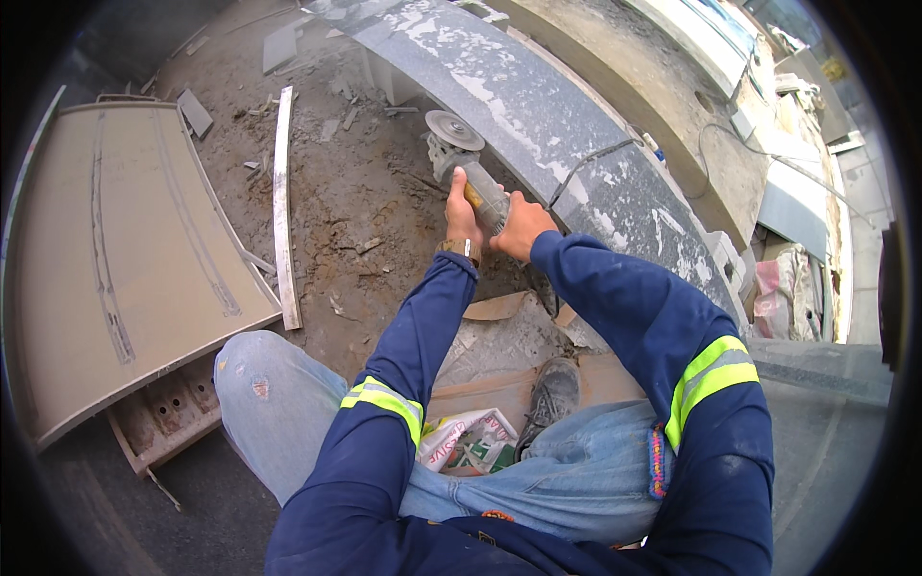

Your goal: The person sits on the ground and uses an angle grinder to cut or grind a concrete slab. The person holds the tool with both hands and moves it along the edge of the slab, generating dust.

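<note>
Both my hands are closed around an angle grinder [488,204], its body dusty grey and yellow. My left hand [463,213] grips it near the head, thumb along the side. My right hand [524,227] wraps the rear end, where a dark cord comes off. The round cutting disc [454,131] faces up at the far end, close to the edge of a long grey stone slab [538,125] streaked with white dust. Whether the disc touches the slab or is spinning, I cannot tell.
A large beige panel [163,240] lies at the left, beside a narrow pale strip [285,211] on muddy ground. The black cord [591,158] crosses the slab. A printed plastic bag [471,437] lies by my shoe [552,398]. Rubble and stone pieces lie at the right.
</note>
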`<action>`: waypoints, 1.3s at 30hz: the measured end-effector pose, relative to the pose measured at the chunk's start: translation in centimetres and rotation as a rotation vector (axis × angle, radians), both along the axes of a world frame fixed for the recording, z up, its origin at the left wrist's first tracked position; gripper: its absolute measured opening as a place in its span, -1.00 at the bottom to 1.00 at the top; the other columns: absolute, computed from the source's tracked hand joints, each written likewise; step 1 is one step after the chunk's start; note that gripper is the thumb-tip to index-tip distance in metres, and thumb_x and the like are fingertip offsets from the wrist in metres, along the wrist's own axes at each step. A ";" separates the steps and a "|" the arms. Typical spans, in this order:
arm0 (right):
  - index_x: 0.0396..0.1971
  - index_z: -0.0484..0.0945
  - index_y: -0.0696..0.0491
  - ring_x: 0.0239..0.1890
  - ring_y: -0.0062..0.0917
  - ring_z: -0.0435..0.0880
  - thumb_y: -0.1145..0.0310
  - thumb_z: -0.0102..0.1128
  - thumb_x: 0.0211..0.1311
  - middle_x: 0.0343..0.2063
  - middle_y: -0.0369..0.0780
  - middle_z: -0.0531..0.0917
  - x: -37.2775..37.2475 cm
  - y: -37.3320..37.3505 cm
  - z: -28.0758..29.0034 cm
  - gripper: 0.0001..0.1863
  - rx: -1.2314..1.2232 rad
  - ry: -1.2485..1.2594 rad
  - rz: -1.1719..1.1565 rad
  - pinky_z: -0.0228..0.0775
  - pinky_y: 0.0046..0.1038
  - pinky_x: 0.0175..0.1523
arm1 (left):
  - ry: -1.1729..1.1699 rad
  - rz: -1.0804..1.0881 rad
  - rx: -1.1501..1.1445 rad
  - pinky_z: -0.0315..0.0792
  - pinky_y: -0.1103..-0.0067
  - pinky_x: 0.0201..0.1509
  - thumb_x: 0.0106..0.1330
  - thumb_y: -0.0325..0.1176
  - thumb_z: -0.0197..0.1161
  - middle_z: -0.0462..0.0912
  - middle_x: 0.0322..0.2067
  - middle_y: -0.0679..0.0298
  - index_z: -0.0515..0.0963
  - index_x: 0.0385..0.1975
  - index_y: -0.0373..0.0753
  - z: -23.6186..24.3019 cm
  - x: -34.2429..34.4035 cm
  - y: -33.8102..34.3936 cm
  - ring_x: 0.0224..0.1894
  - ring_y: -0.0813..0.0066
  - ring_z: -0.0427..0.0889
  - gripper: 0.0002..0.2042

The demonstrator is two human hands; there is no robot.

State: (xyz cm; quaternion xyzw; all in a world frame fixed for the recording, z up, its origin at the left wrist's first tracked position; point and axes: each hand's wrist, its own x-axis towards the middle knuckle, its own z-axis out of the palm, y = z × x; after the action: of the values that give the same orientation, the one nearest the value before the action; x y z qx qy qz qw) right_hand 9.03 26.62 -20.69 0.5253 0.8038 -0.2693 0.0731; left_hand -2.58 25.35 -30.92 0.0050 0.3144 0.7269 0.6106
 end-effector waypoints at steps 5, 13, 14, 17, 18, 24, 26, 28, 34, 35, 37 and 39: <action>0.08 0.32 0.24 -0.03 -0.03 0.67 0.13 0.50 -0.14 -0.12 0.13 0.65 -0.4 0.2 0.1 -0.18 -0.026 -0.027 -0.007 0.52 -0.19 0.12 | 0.002 0.001 0.021 0.55 0.20 -0.01 0.39 0.25 0.01 0.64 -0.26 -0.01 0.49 -0.08 -0.30 -0.1 -0.3 0.2 -0.19 0.07 0.65 -0.39; 0.08 0.33 0.27 -0.04 -0.03 0.67 0.14 0.50 -0.15 -0.12 0.14 0.65 -0.8 0.7 -0.2 -0.18 -0.019 -0.012 -0.010 0.53 -0.20 0.10 | 0.009 0.003 0.011 0.56 0.26 -0.07 0.41 0.24 -0.02 0.63 -0.28 0.04 0.48 -0.10 -0.32 0.4 -0.6 0.6 -0.22 0.16 0.66 -0.39; 0.04 0.33 0.29 -0.06 -0.02 0.68 0.15 0.49 -0.17 -0.15 0.16 0.65 -0.8 0.8 -0.3 -0.19 -0.005 0.006 -0.008 0.54 -0.20 0.08 | 0.022 0.005 0.011 0.56 0.26 -0.06 0.41 0.24 -0.02 0.63 -0.27 0.04 0.48 -0.10 -0.32 0.4 -0.8 0.7 -0.21 0.17 0.66 -0.39; 0.07 0.33 0.27 -0.03 -0.03 0.67 0.13 0.49 -0.16 -0.11 0.14 0.65 -1.4 0.9 -0.2 -0.18 -0.021 -0.015 -0.010 0.52 -0.20 0.11 | 0.016 0.004 0.007 0.56 0.22 -0.03 0.40 0.24 0.00 0.61 -0.23 -0.01 0.45 -0.03 -0.31 -0.5 -1.5 0.9 -0.18 0.11 0.64 -0.39; 0.11 0.32 0.24 -0.01 -0.05 0.67 0.12 0.50 -0.15 -0.08 0.12 0.64 -1.9 1.2 -0.1 -0.16 -0.032 -0.027 -0.013 0.51 -0.20 0.14 | 0.014 0.003 0.009 0.56 0.20 -0.01 0.40 0.24 0.00 0.61 -0.21 -0.03 0.44 0.01 -0.30 -0.3 -2.0 1.2 -0.17 0.08 0.64 -0.38; 0.11 0.32 0.24 0.00 -0.05 0.66 0.11 0.50 -0.14 -0.08 0.11 0.65 -2.2 1.3 0.0 -0.16 -0.042 -0.010 -0.031 0.51 -0.21 0.14 | 0.022 -0.024 0.011 0.57 0.19 -0.04 0.40 0.24 0.00 0.61 -0.24 -0.05 0.43 0.00 -0.30 -0.4 -2.3 1.6 -0.21 0.06 0.64 -0.39; 0.11 0.33 0.24 0.00 -0.05 0.66 0.09 0.50 -0.16 -0.07 0.11 0.64 -2.4 1.7 -0.1 -0.14 -0.037 -0.016 -0.036 0.52 -0.21 0.14 | 0.016 -0.019 -0.002 0.57 0.20 -0.05 0.40 0.24 0.00 0.61 -0.25 -0.05 0.44 -0.02 -0.30 -0.3 -2.5 2.0 -0.22 0.07 0.65 -0.39; 0.11 0.33 0.24 0.00 -0.05 0.66 0.08 0.50 -0.16 -0.07 0.11 0.65 -2.7 1.7 -0.2 -0.14 -0.022 -0.015 -0.039 0.52 -0.21 0.14 | 0.028 -0.025 0.010 0.57 0.21 -0.05 0.40 0.24 0.00 0.61 -0.25 -0.04 0.45 -0.03 -0.30 -0.6 -2.7 2.1 -0.22 0.07 0.65 -0.39; 0.11 0.34 0.23 0.01 -0.07 0.67 0.07 0.52 -0.19 -0.07 0.11 0.64 -3.1 1.9 -0.4 -0.13 -0.015 -0.015 -0.053 0.52 -0.22 0.13 | 0.006 -0.040 0.008 0.57 0.21 -0.06 0.41 0.22 0.00 0.63 -0.26 -0.02 0.47 -0.06 -0.29 -0.9 -3.2 2.5 -0.23 0.08 0.65 -0.42; 0.11 0.34 0.23 0.01 -0.07 0.67 0.08 0.52 -0.19 -0.07 0.11 0.64 -3.2 2.0 -0.5 -0.12 -0.014 -0.019 -0.054 0.52 -0.22 0.13 | 0.014 -0.037 0.012 0.57 0.21 -0.05 0.41 0.21 0.00 0.63 -0.26 -0.02 0.47 -0.06 -0.29 -0.9 -3.2 2.6 -0.22 0.08 0.65 -0.42; 0.11 0.34 0.24 0.01 -0.08 0.67 0.08 0.53 -0.21 -0.06 0.11 0.64 -3.4 2.1 -0.6 -0.11 -0.016 -0.015 -0.056 0.52 -0.22 0.14 | 0.030 -0.028 0.018 0.57 0.21 -0.04 0.41 0.21 0.01 0.63 -0.26 -0.02 0.47 -0.06 -0.29 -1.0 -3.4 2.8 -0.21 0.08 0.65 -0.43; 0.12 0.34 0.25 0.01 -0.08 0.67 0.08 0.54 -0.21 -0.06 0.11 0.64 -3.3 2.2 -0.7 -0.10 -0.011 -0.007 -0.057 0.52 -0.22 0.14 | 0.036 -0.024 0.008 0.57 0.20 -0.04 0.41 0.21 0.01 0.62 -0.26 -0.02 0.46 -0.04 -0.29 -1.0 -3.4 2.9 -0.20 0.07 0.65 -0.43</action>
State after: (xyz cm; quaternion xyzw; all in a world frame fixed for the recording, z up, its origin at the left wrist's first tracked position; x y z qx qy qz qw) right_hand 5.69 28.85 -21.43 0.5486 0.7868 -0.2736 0.0713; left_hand -5.96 28.24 -31.91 0.0244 0.3223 0.7205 0.6135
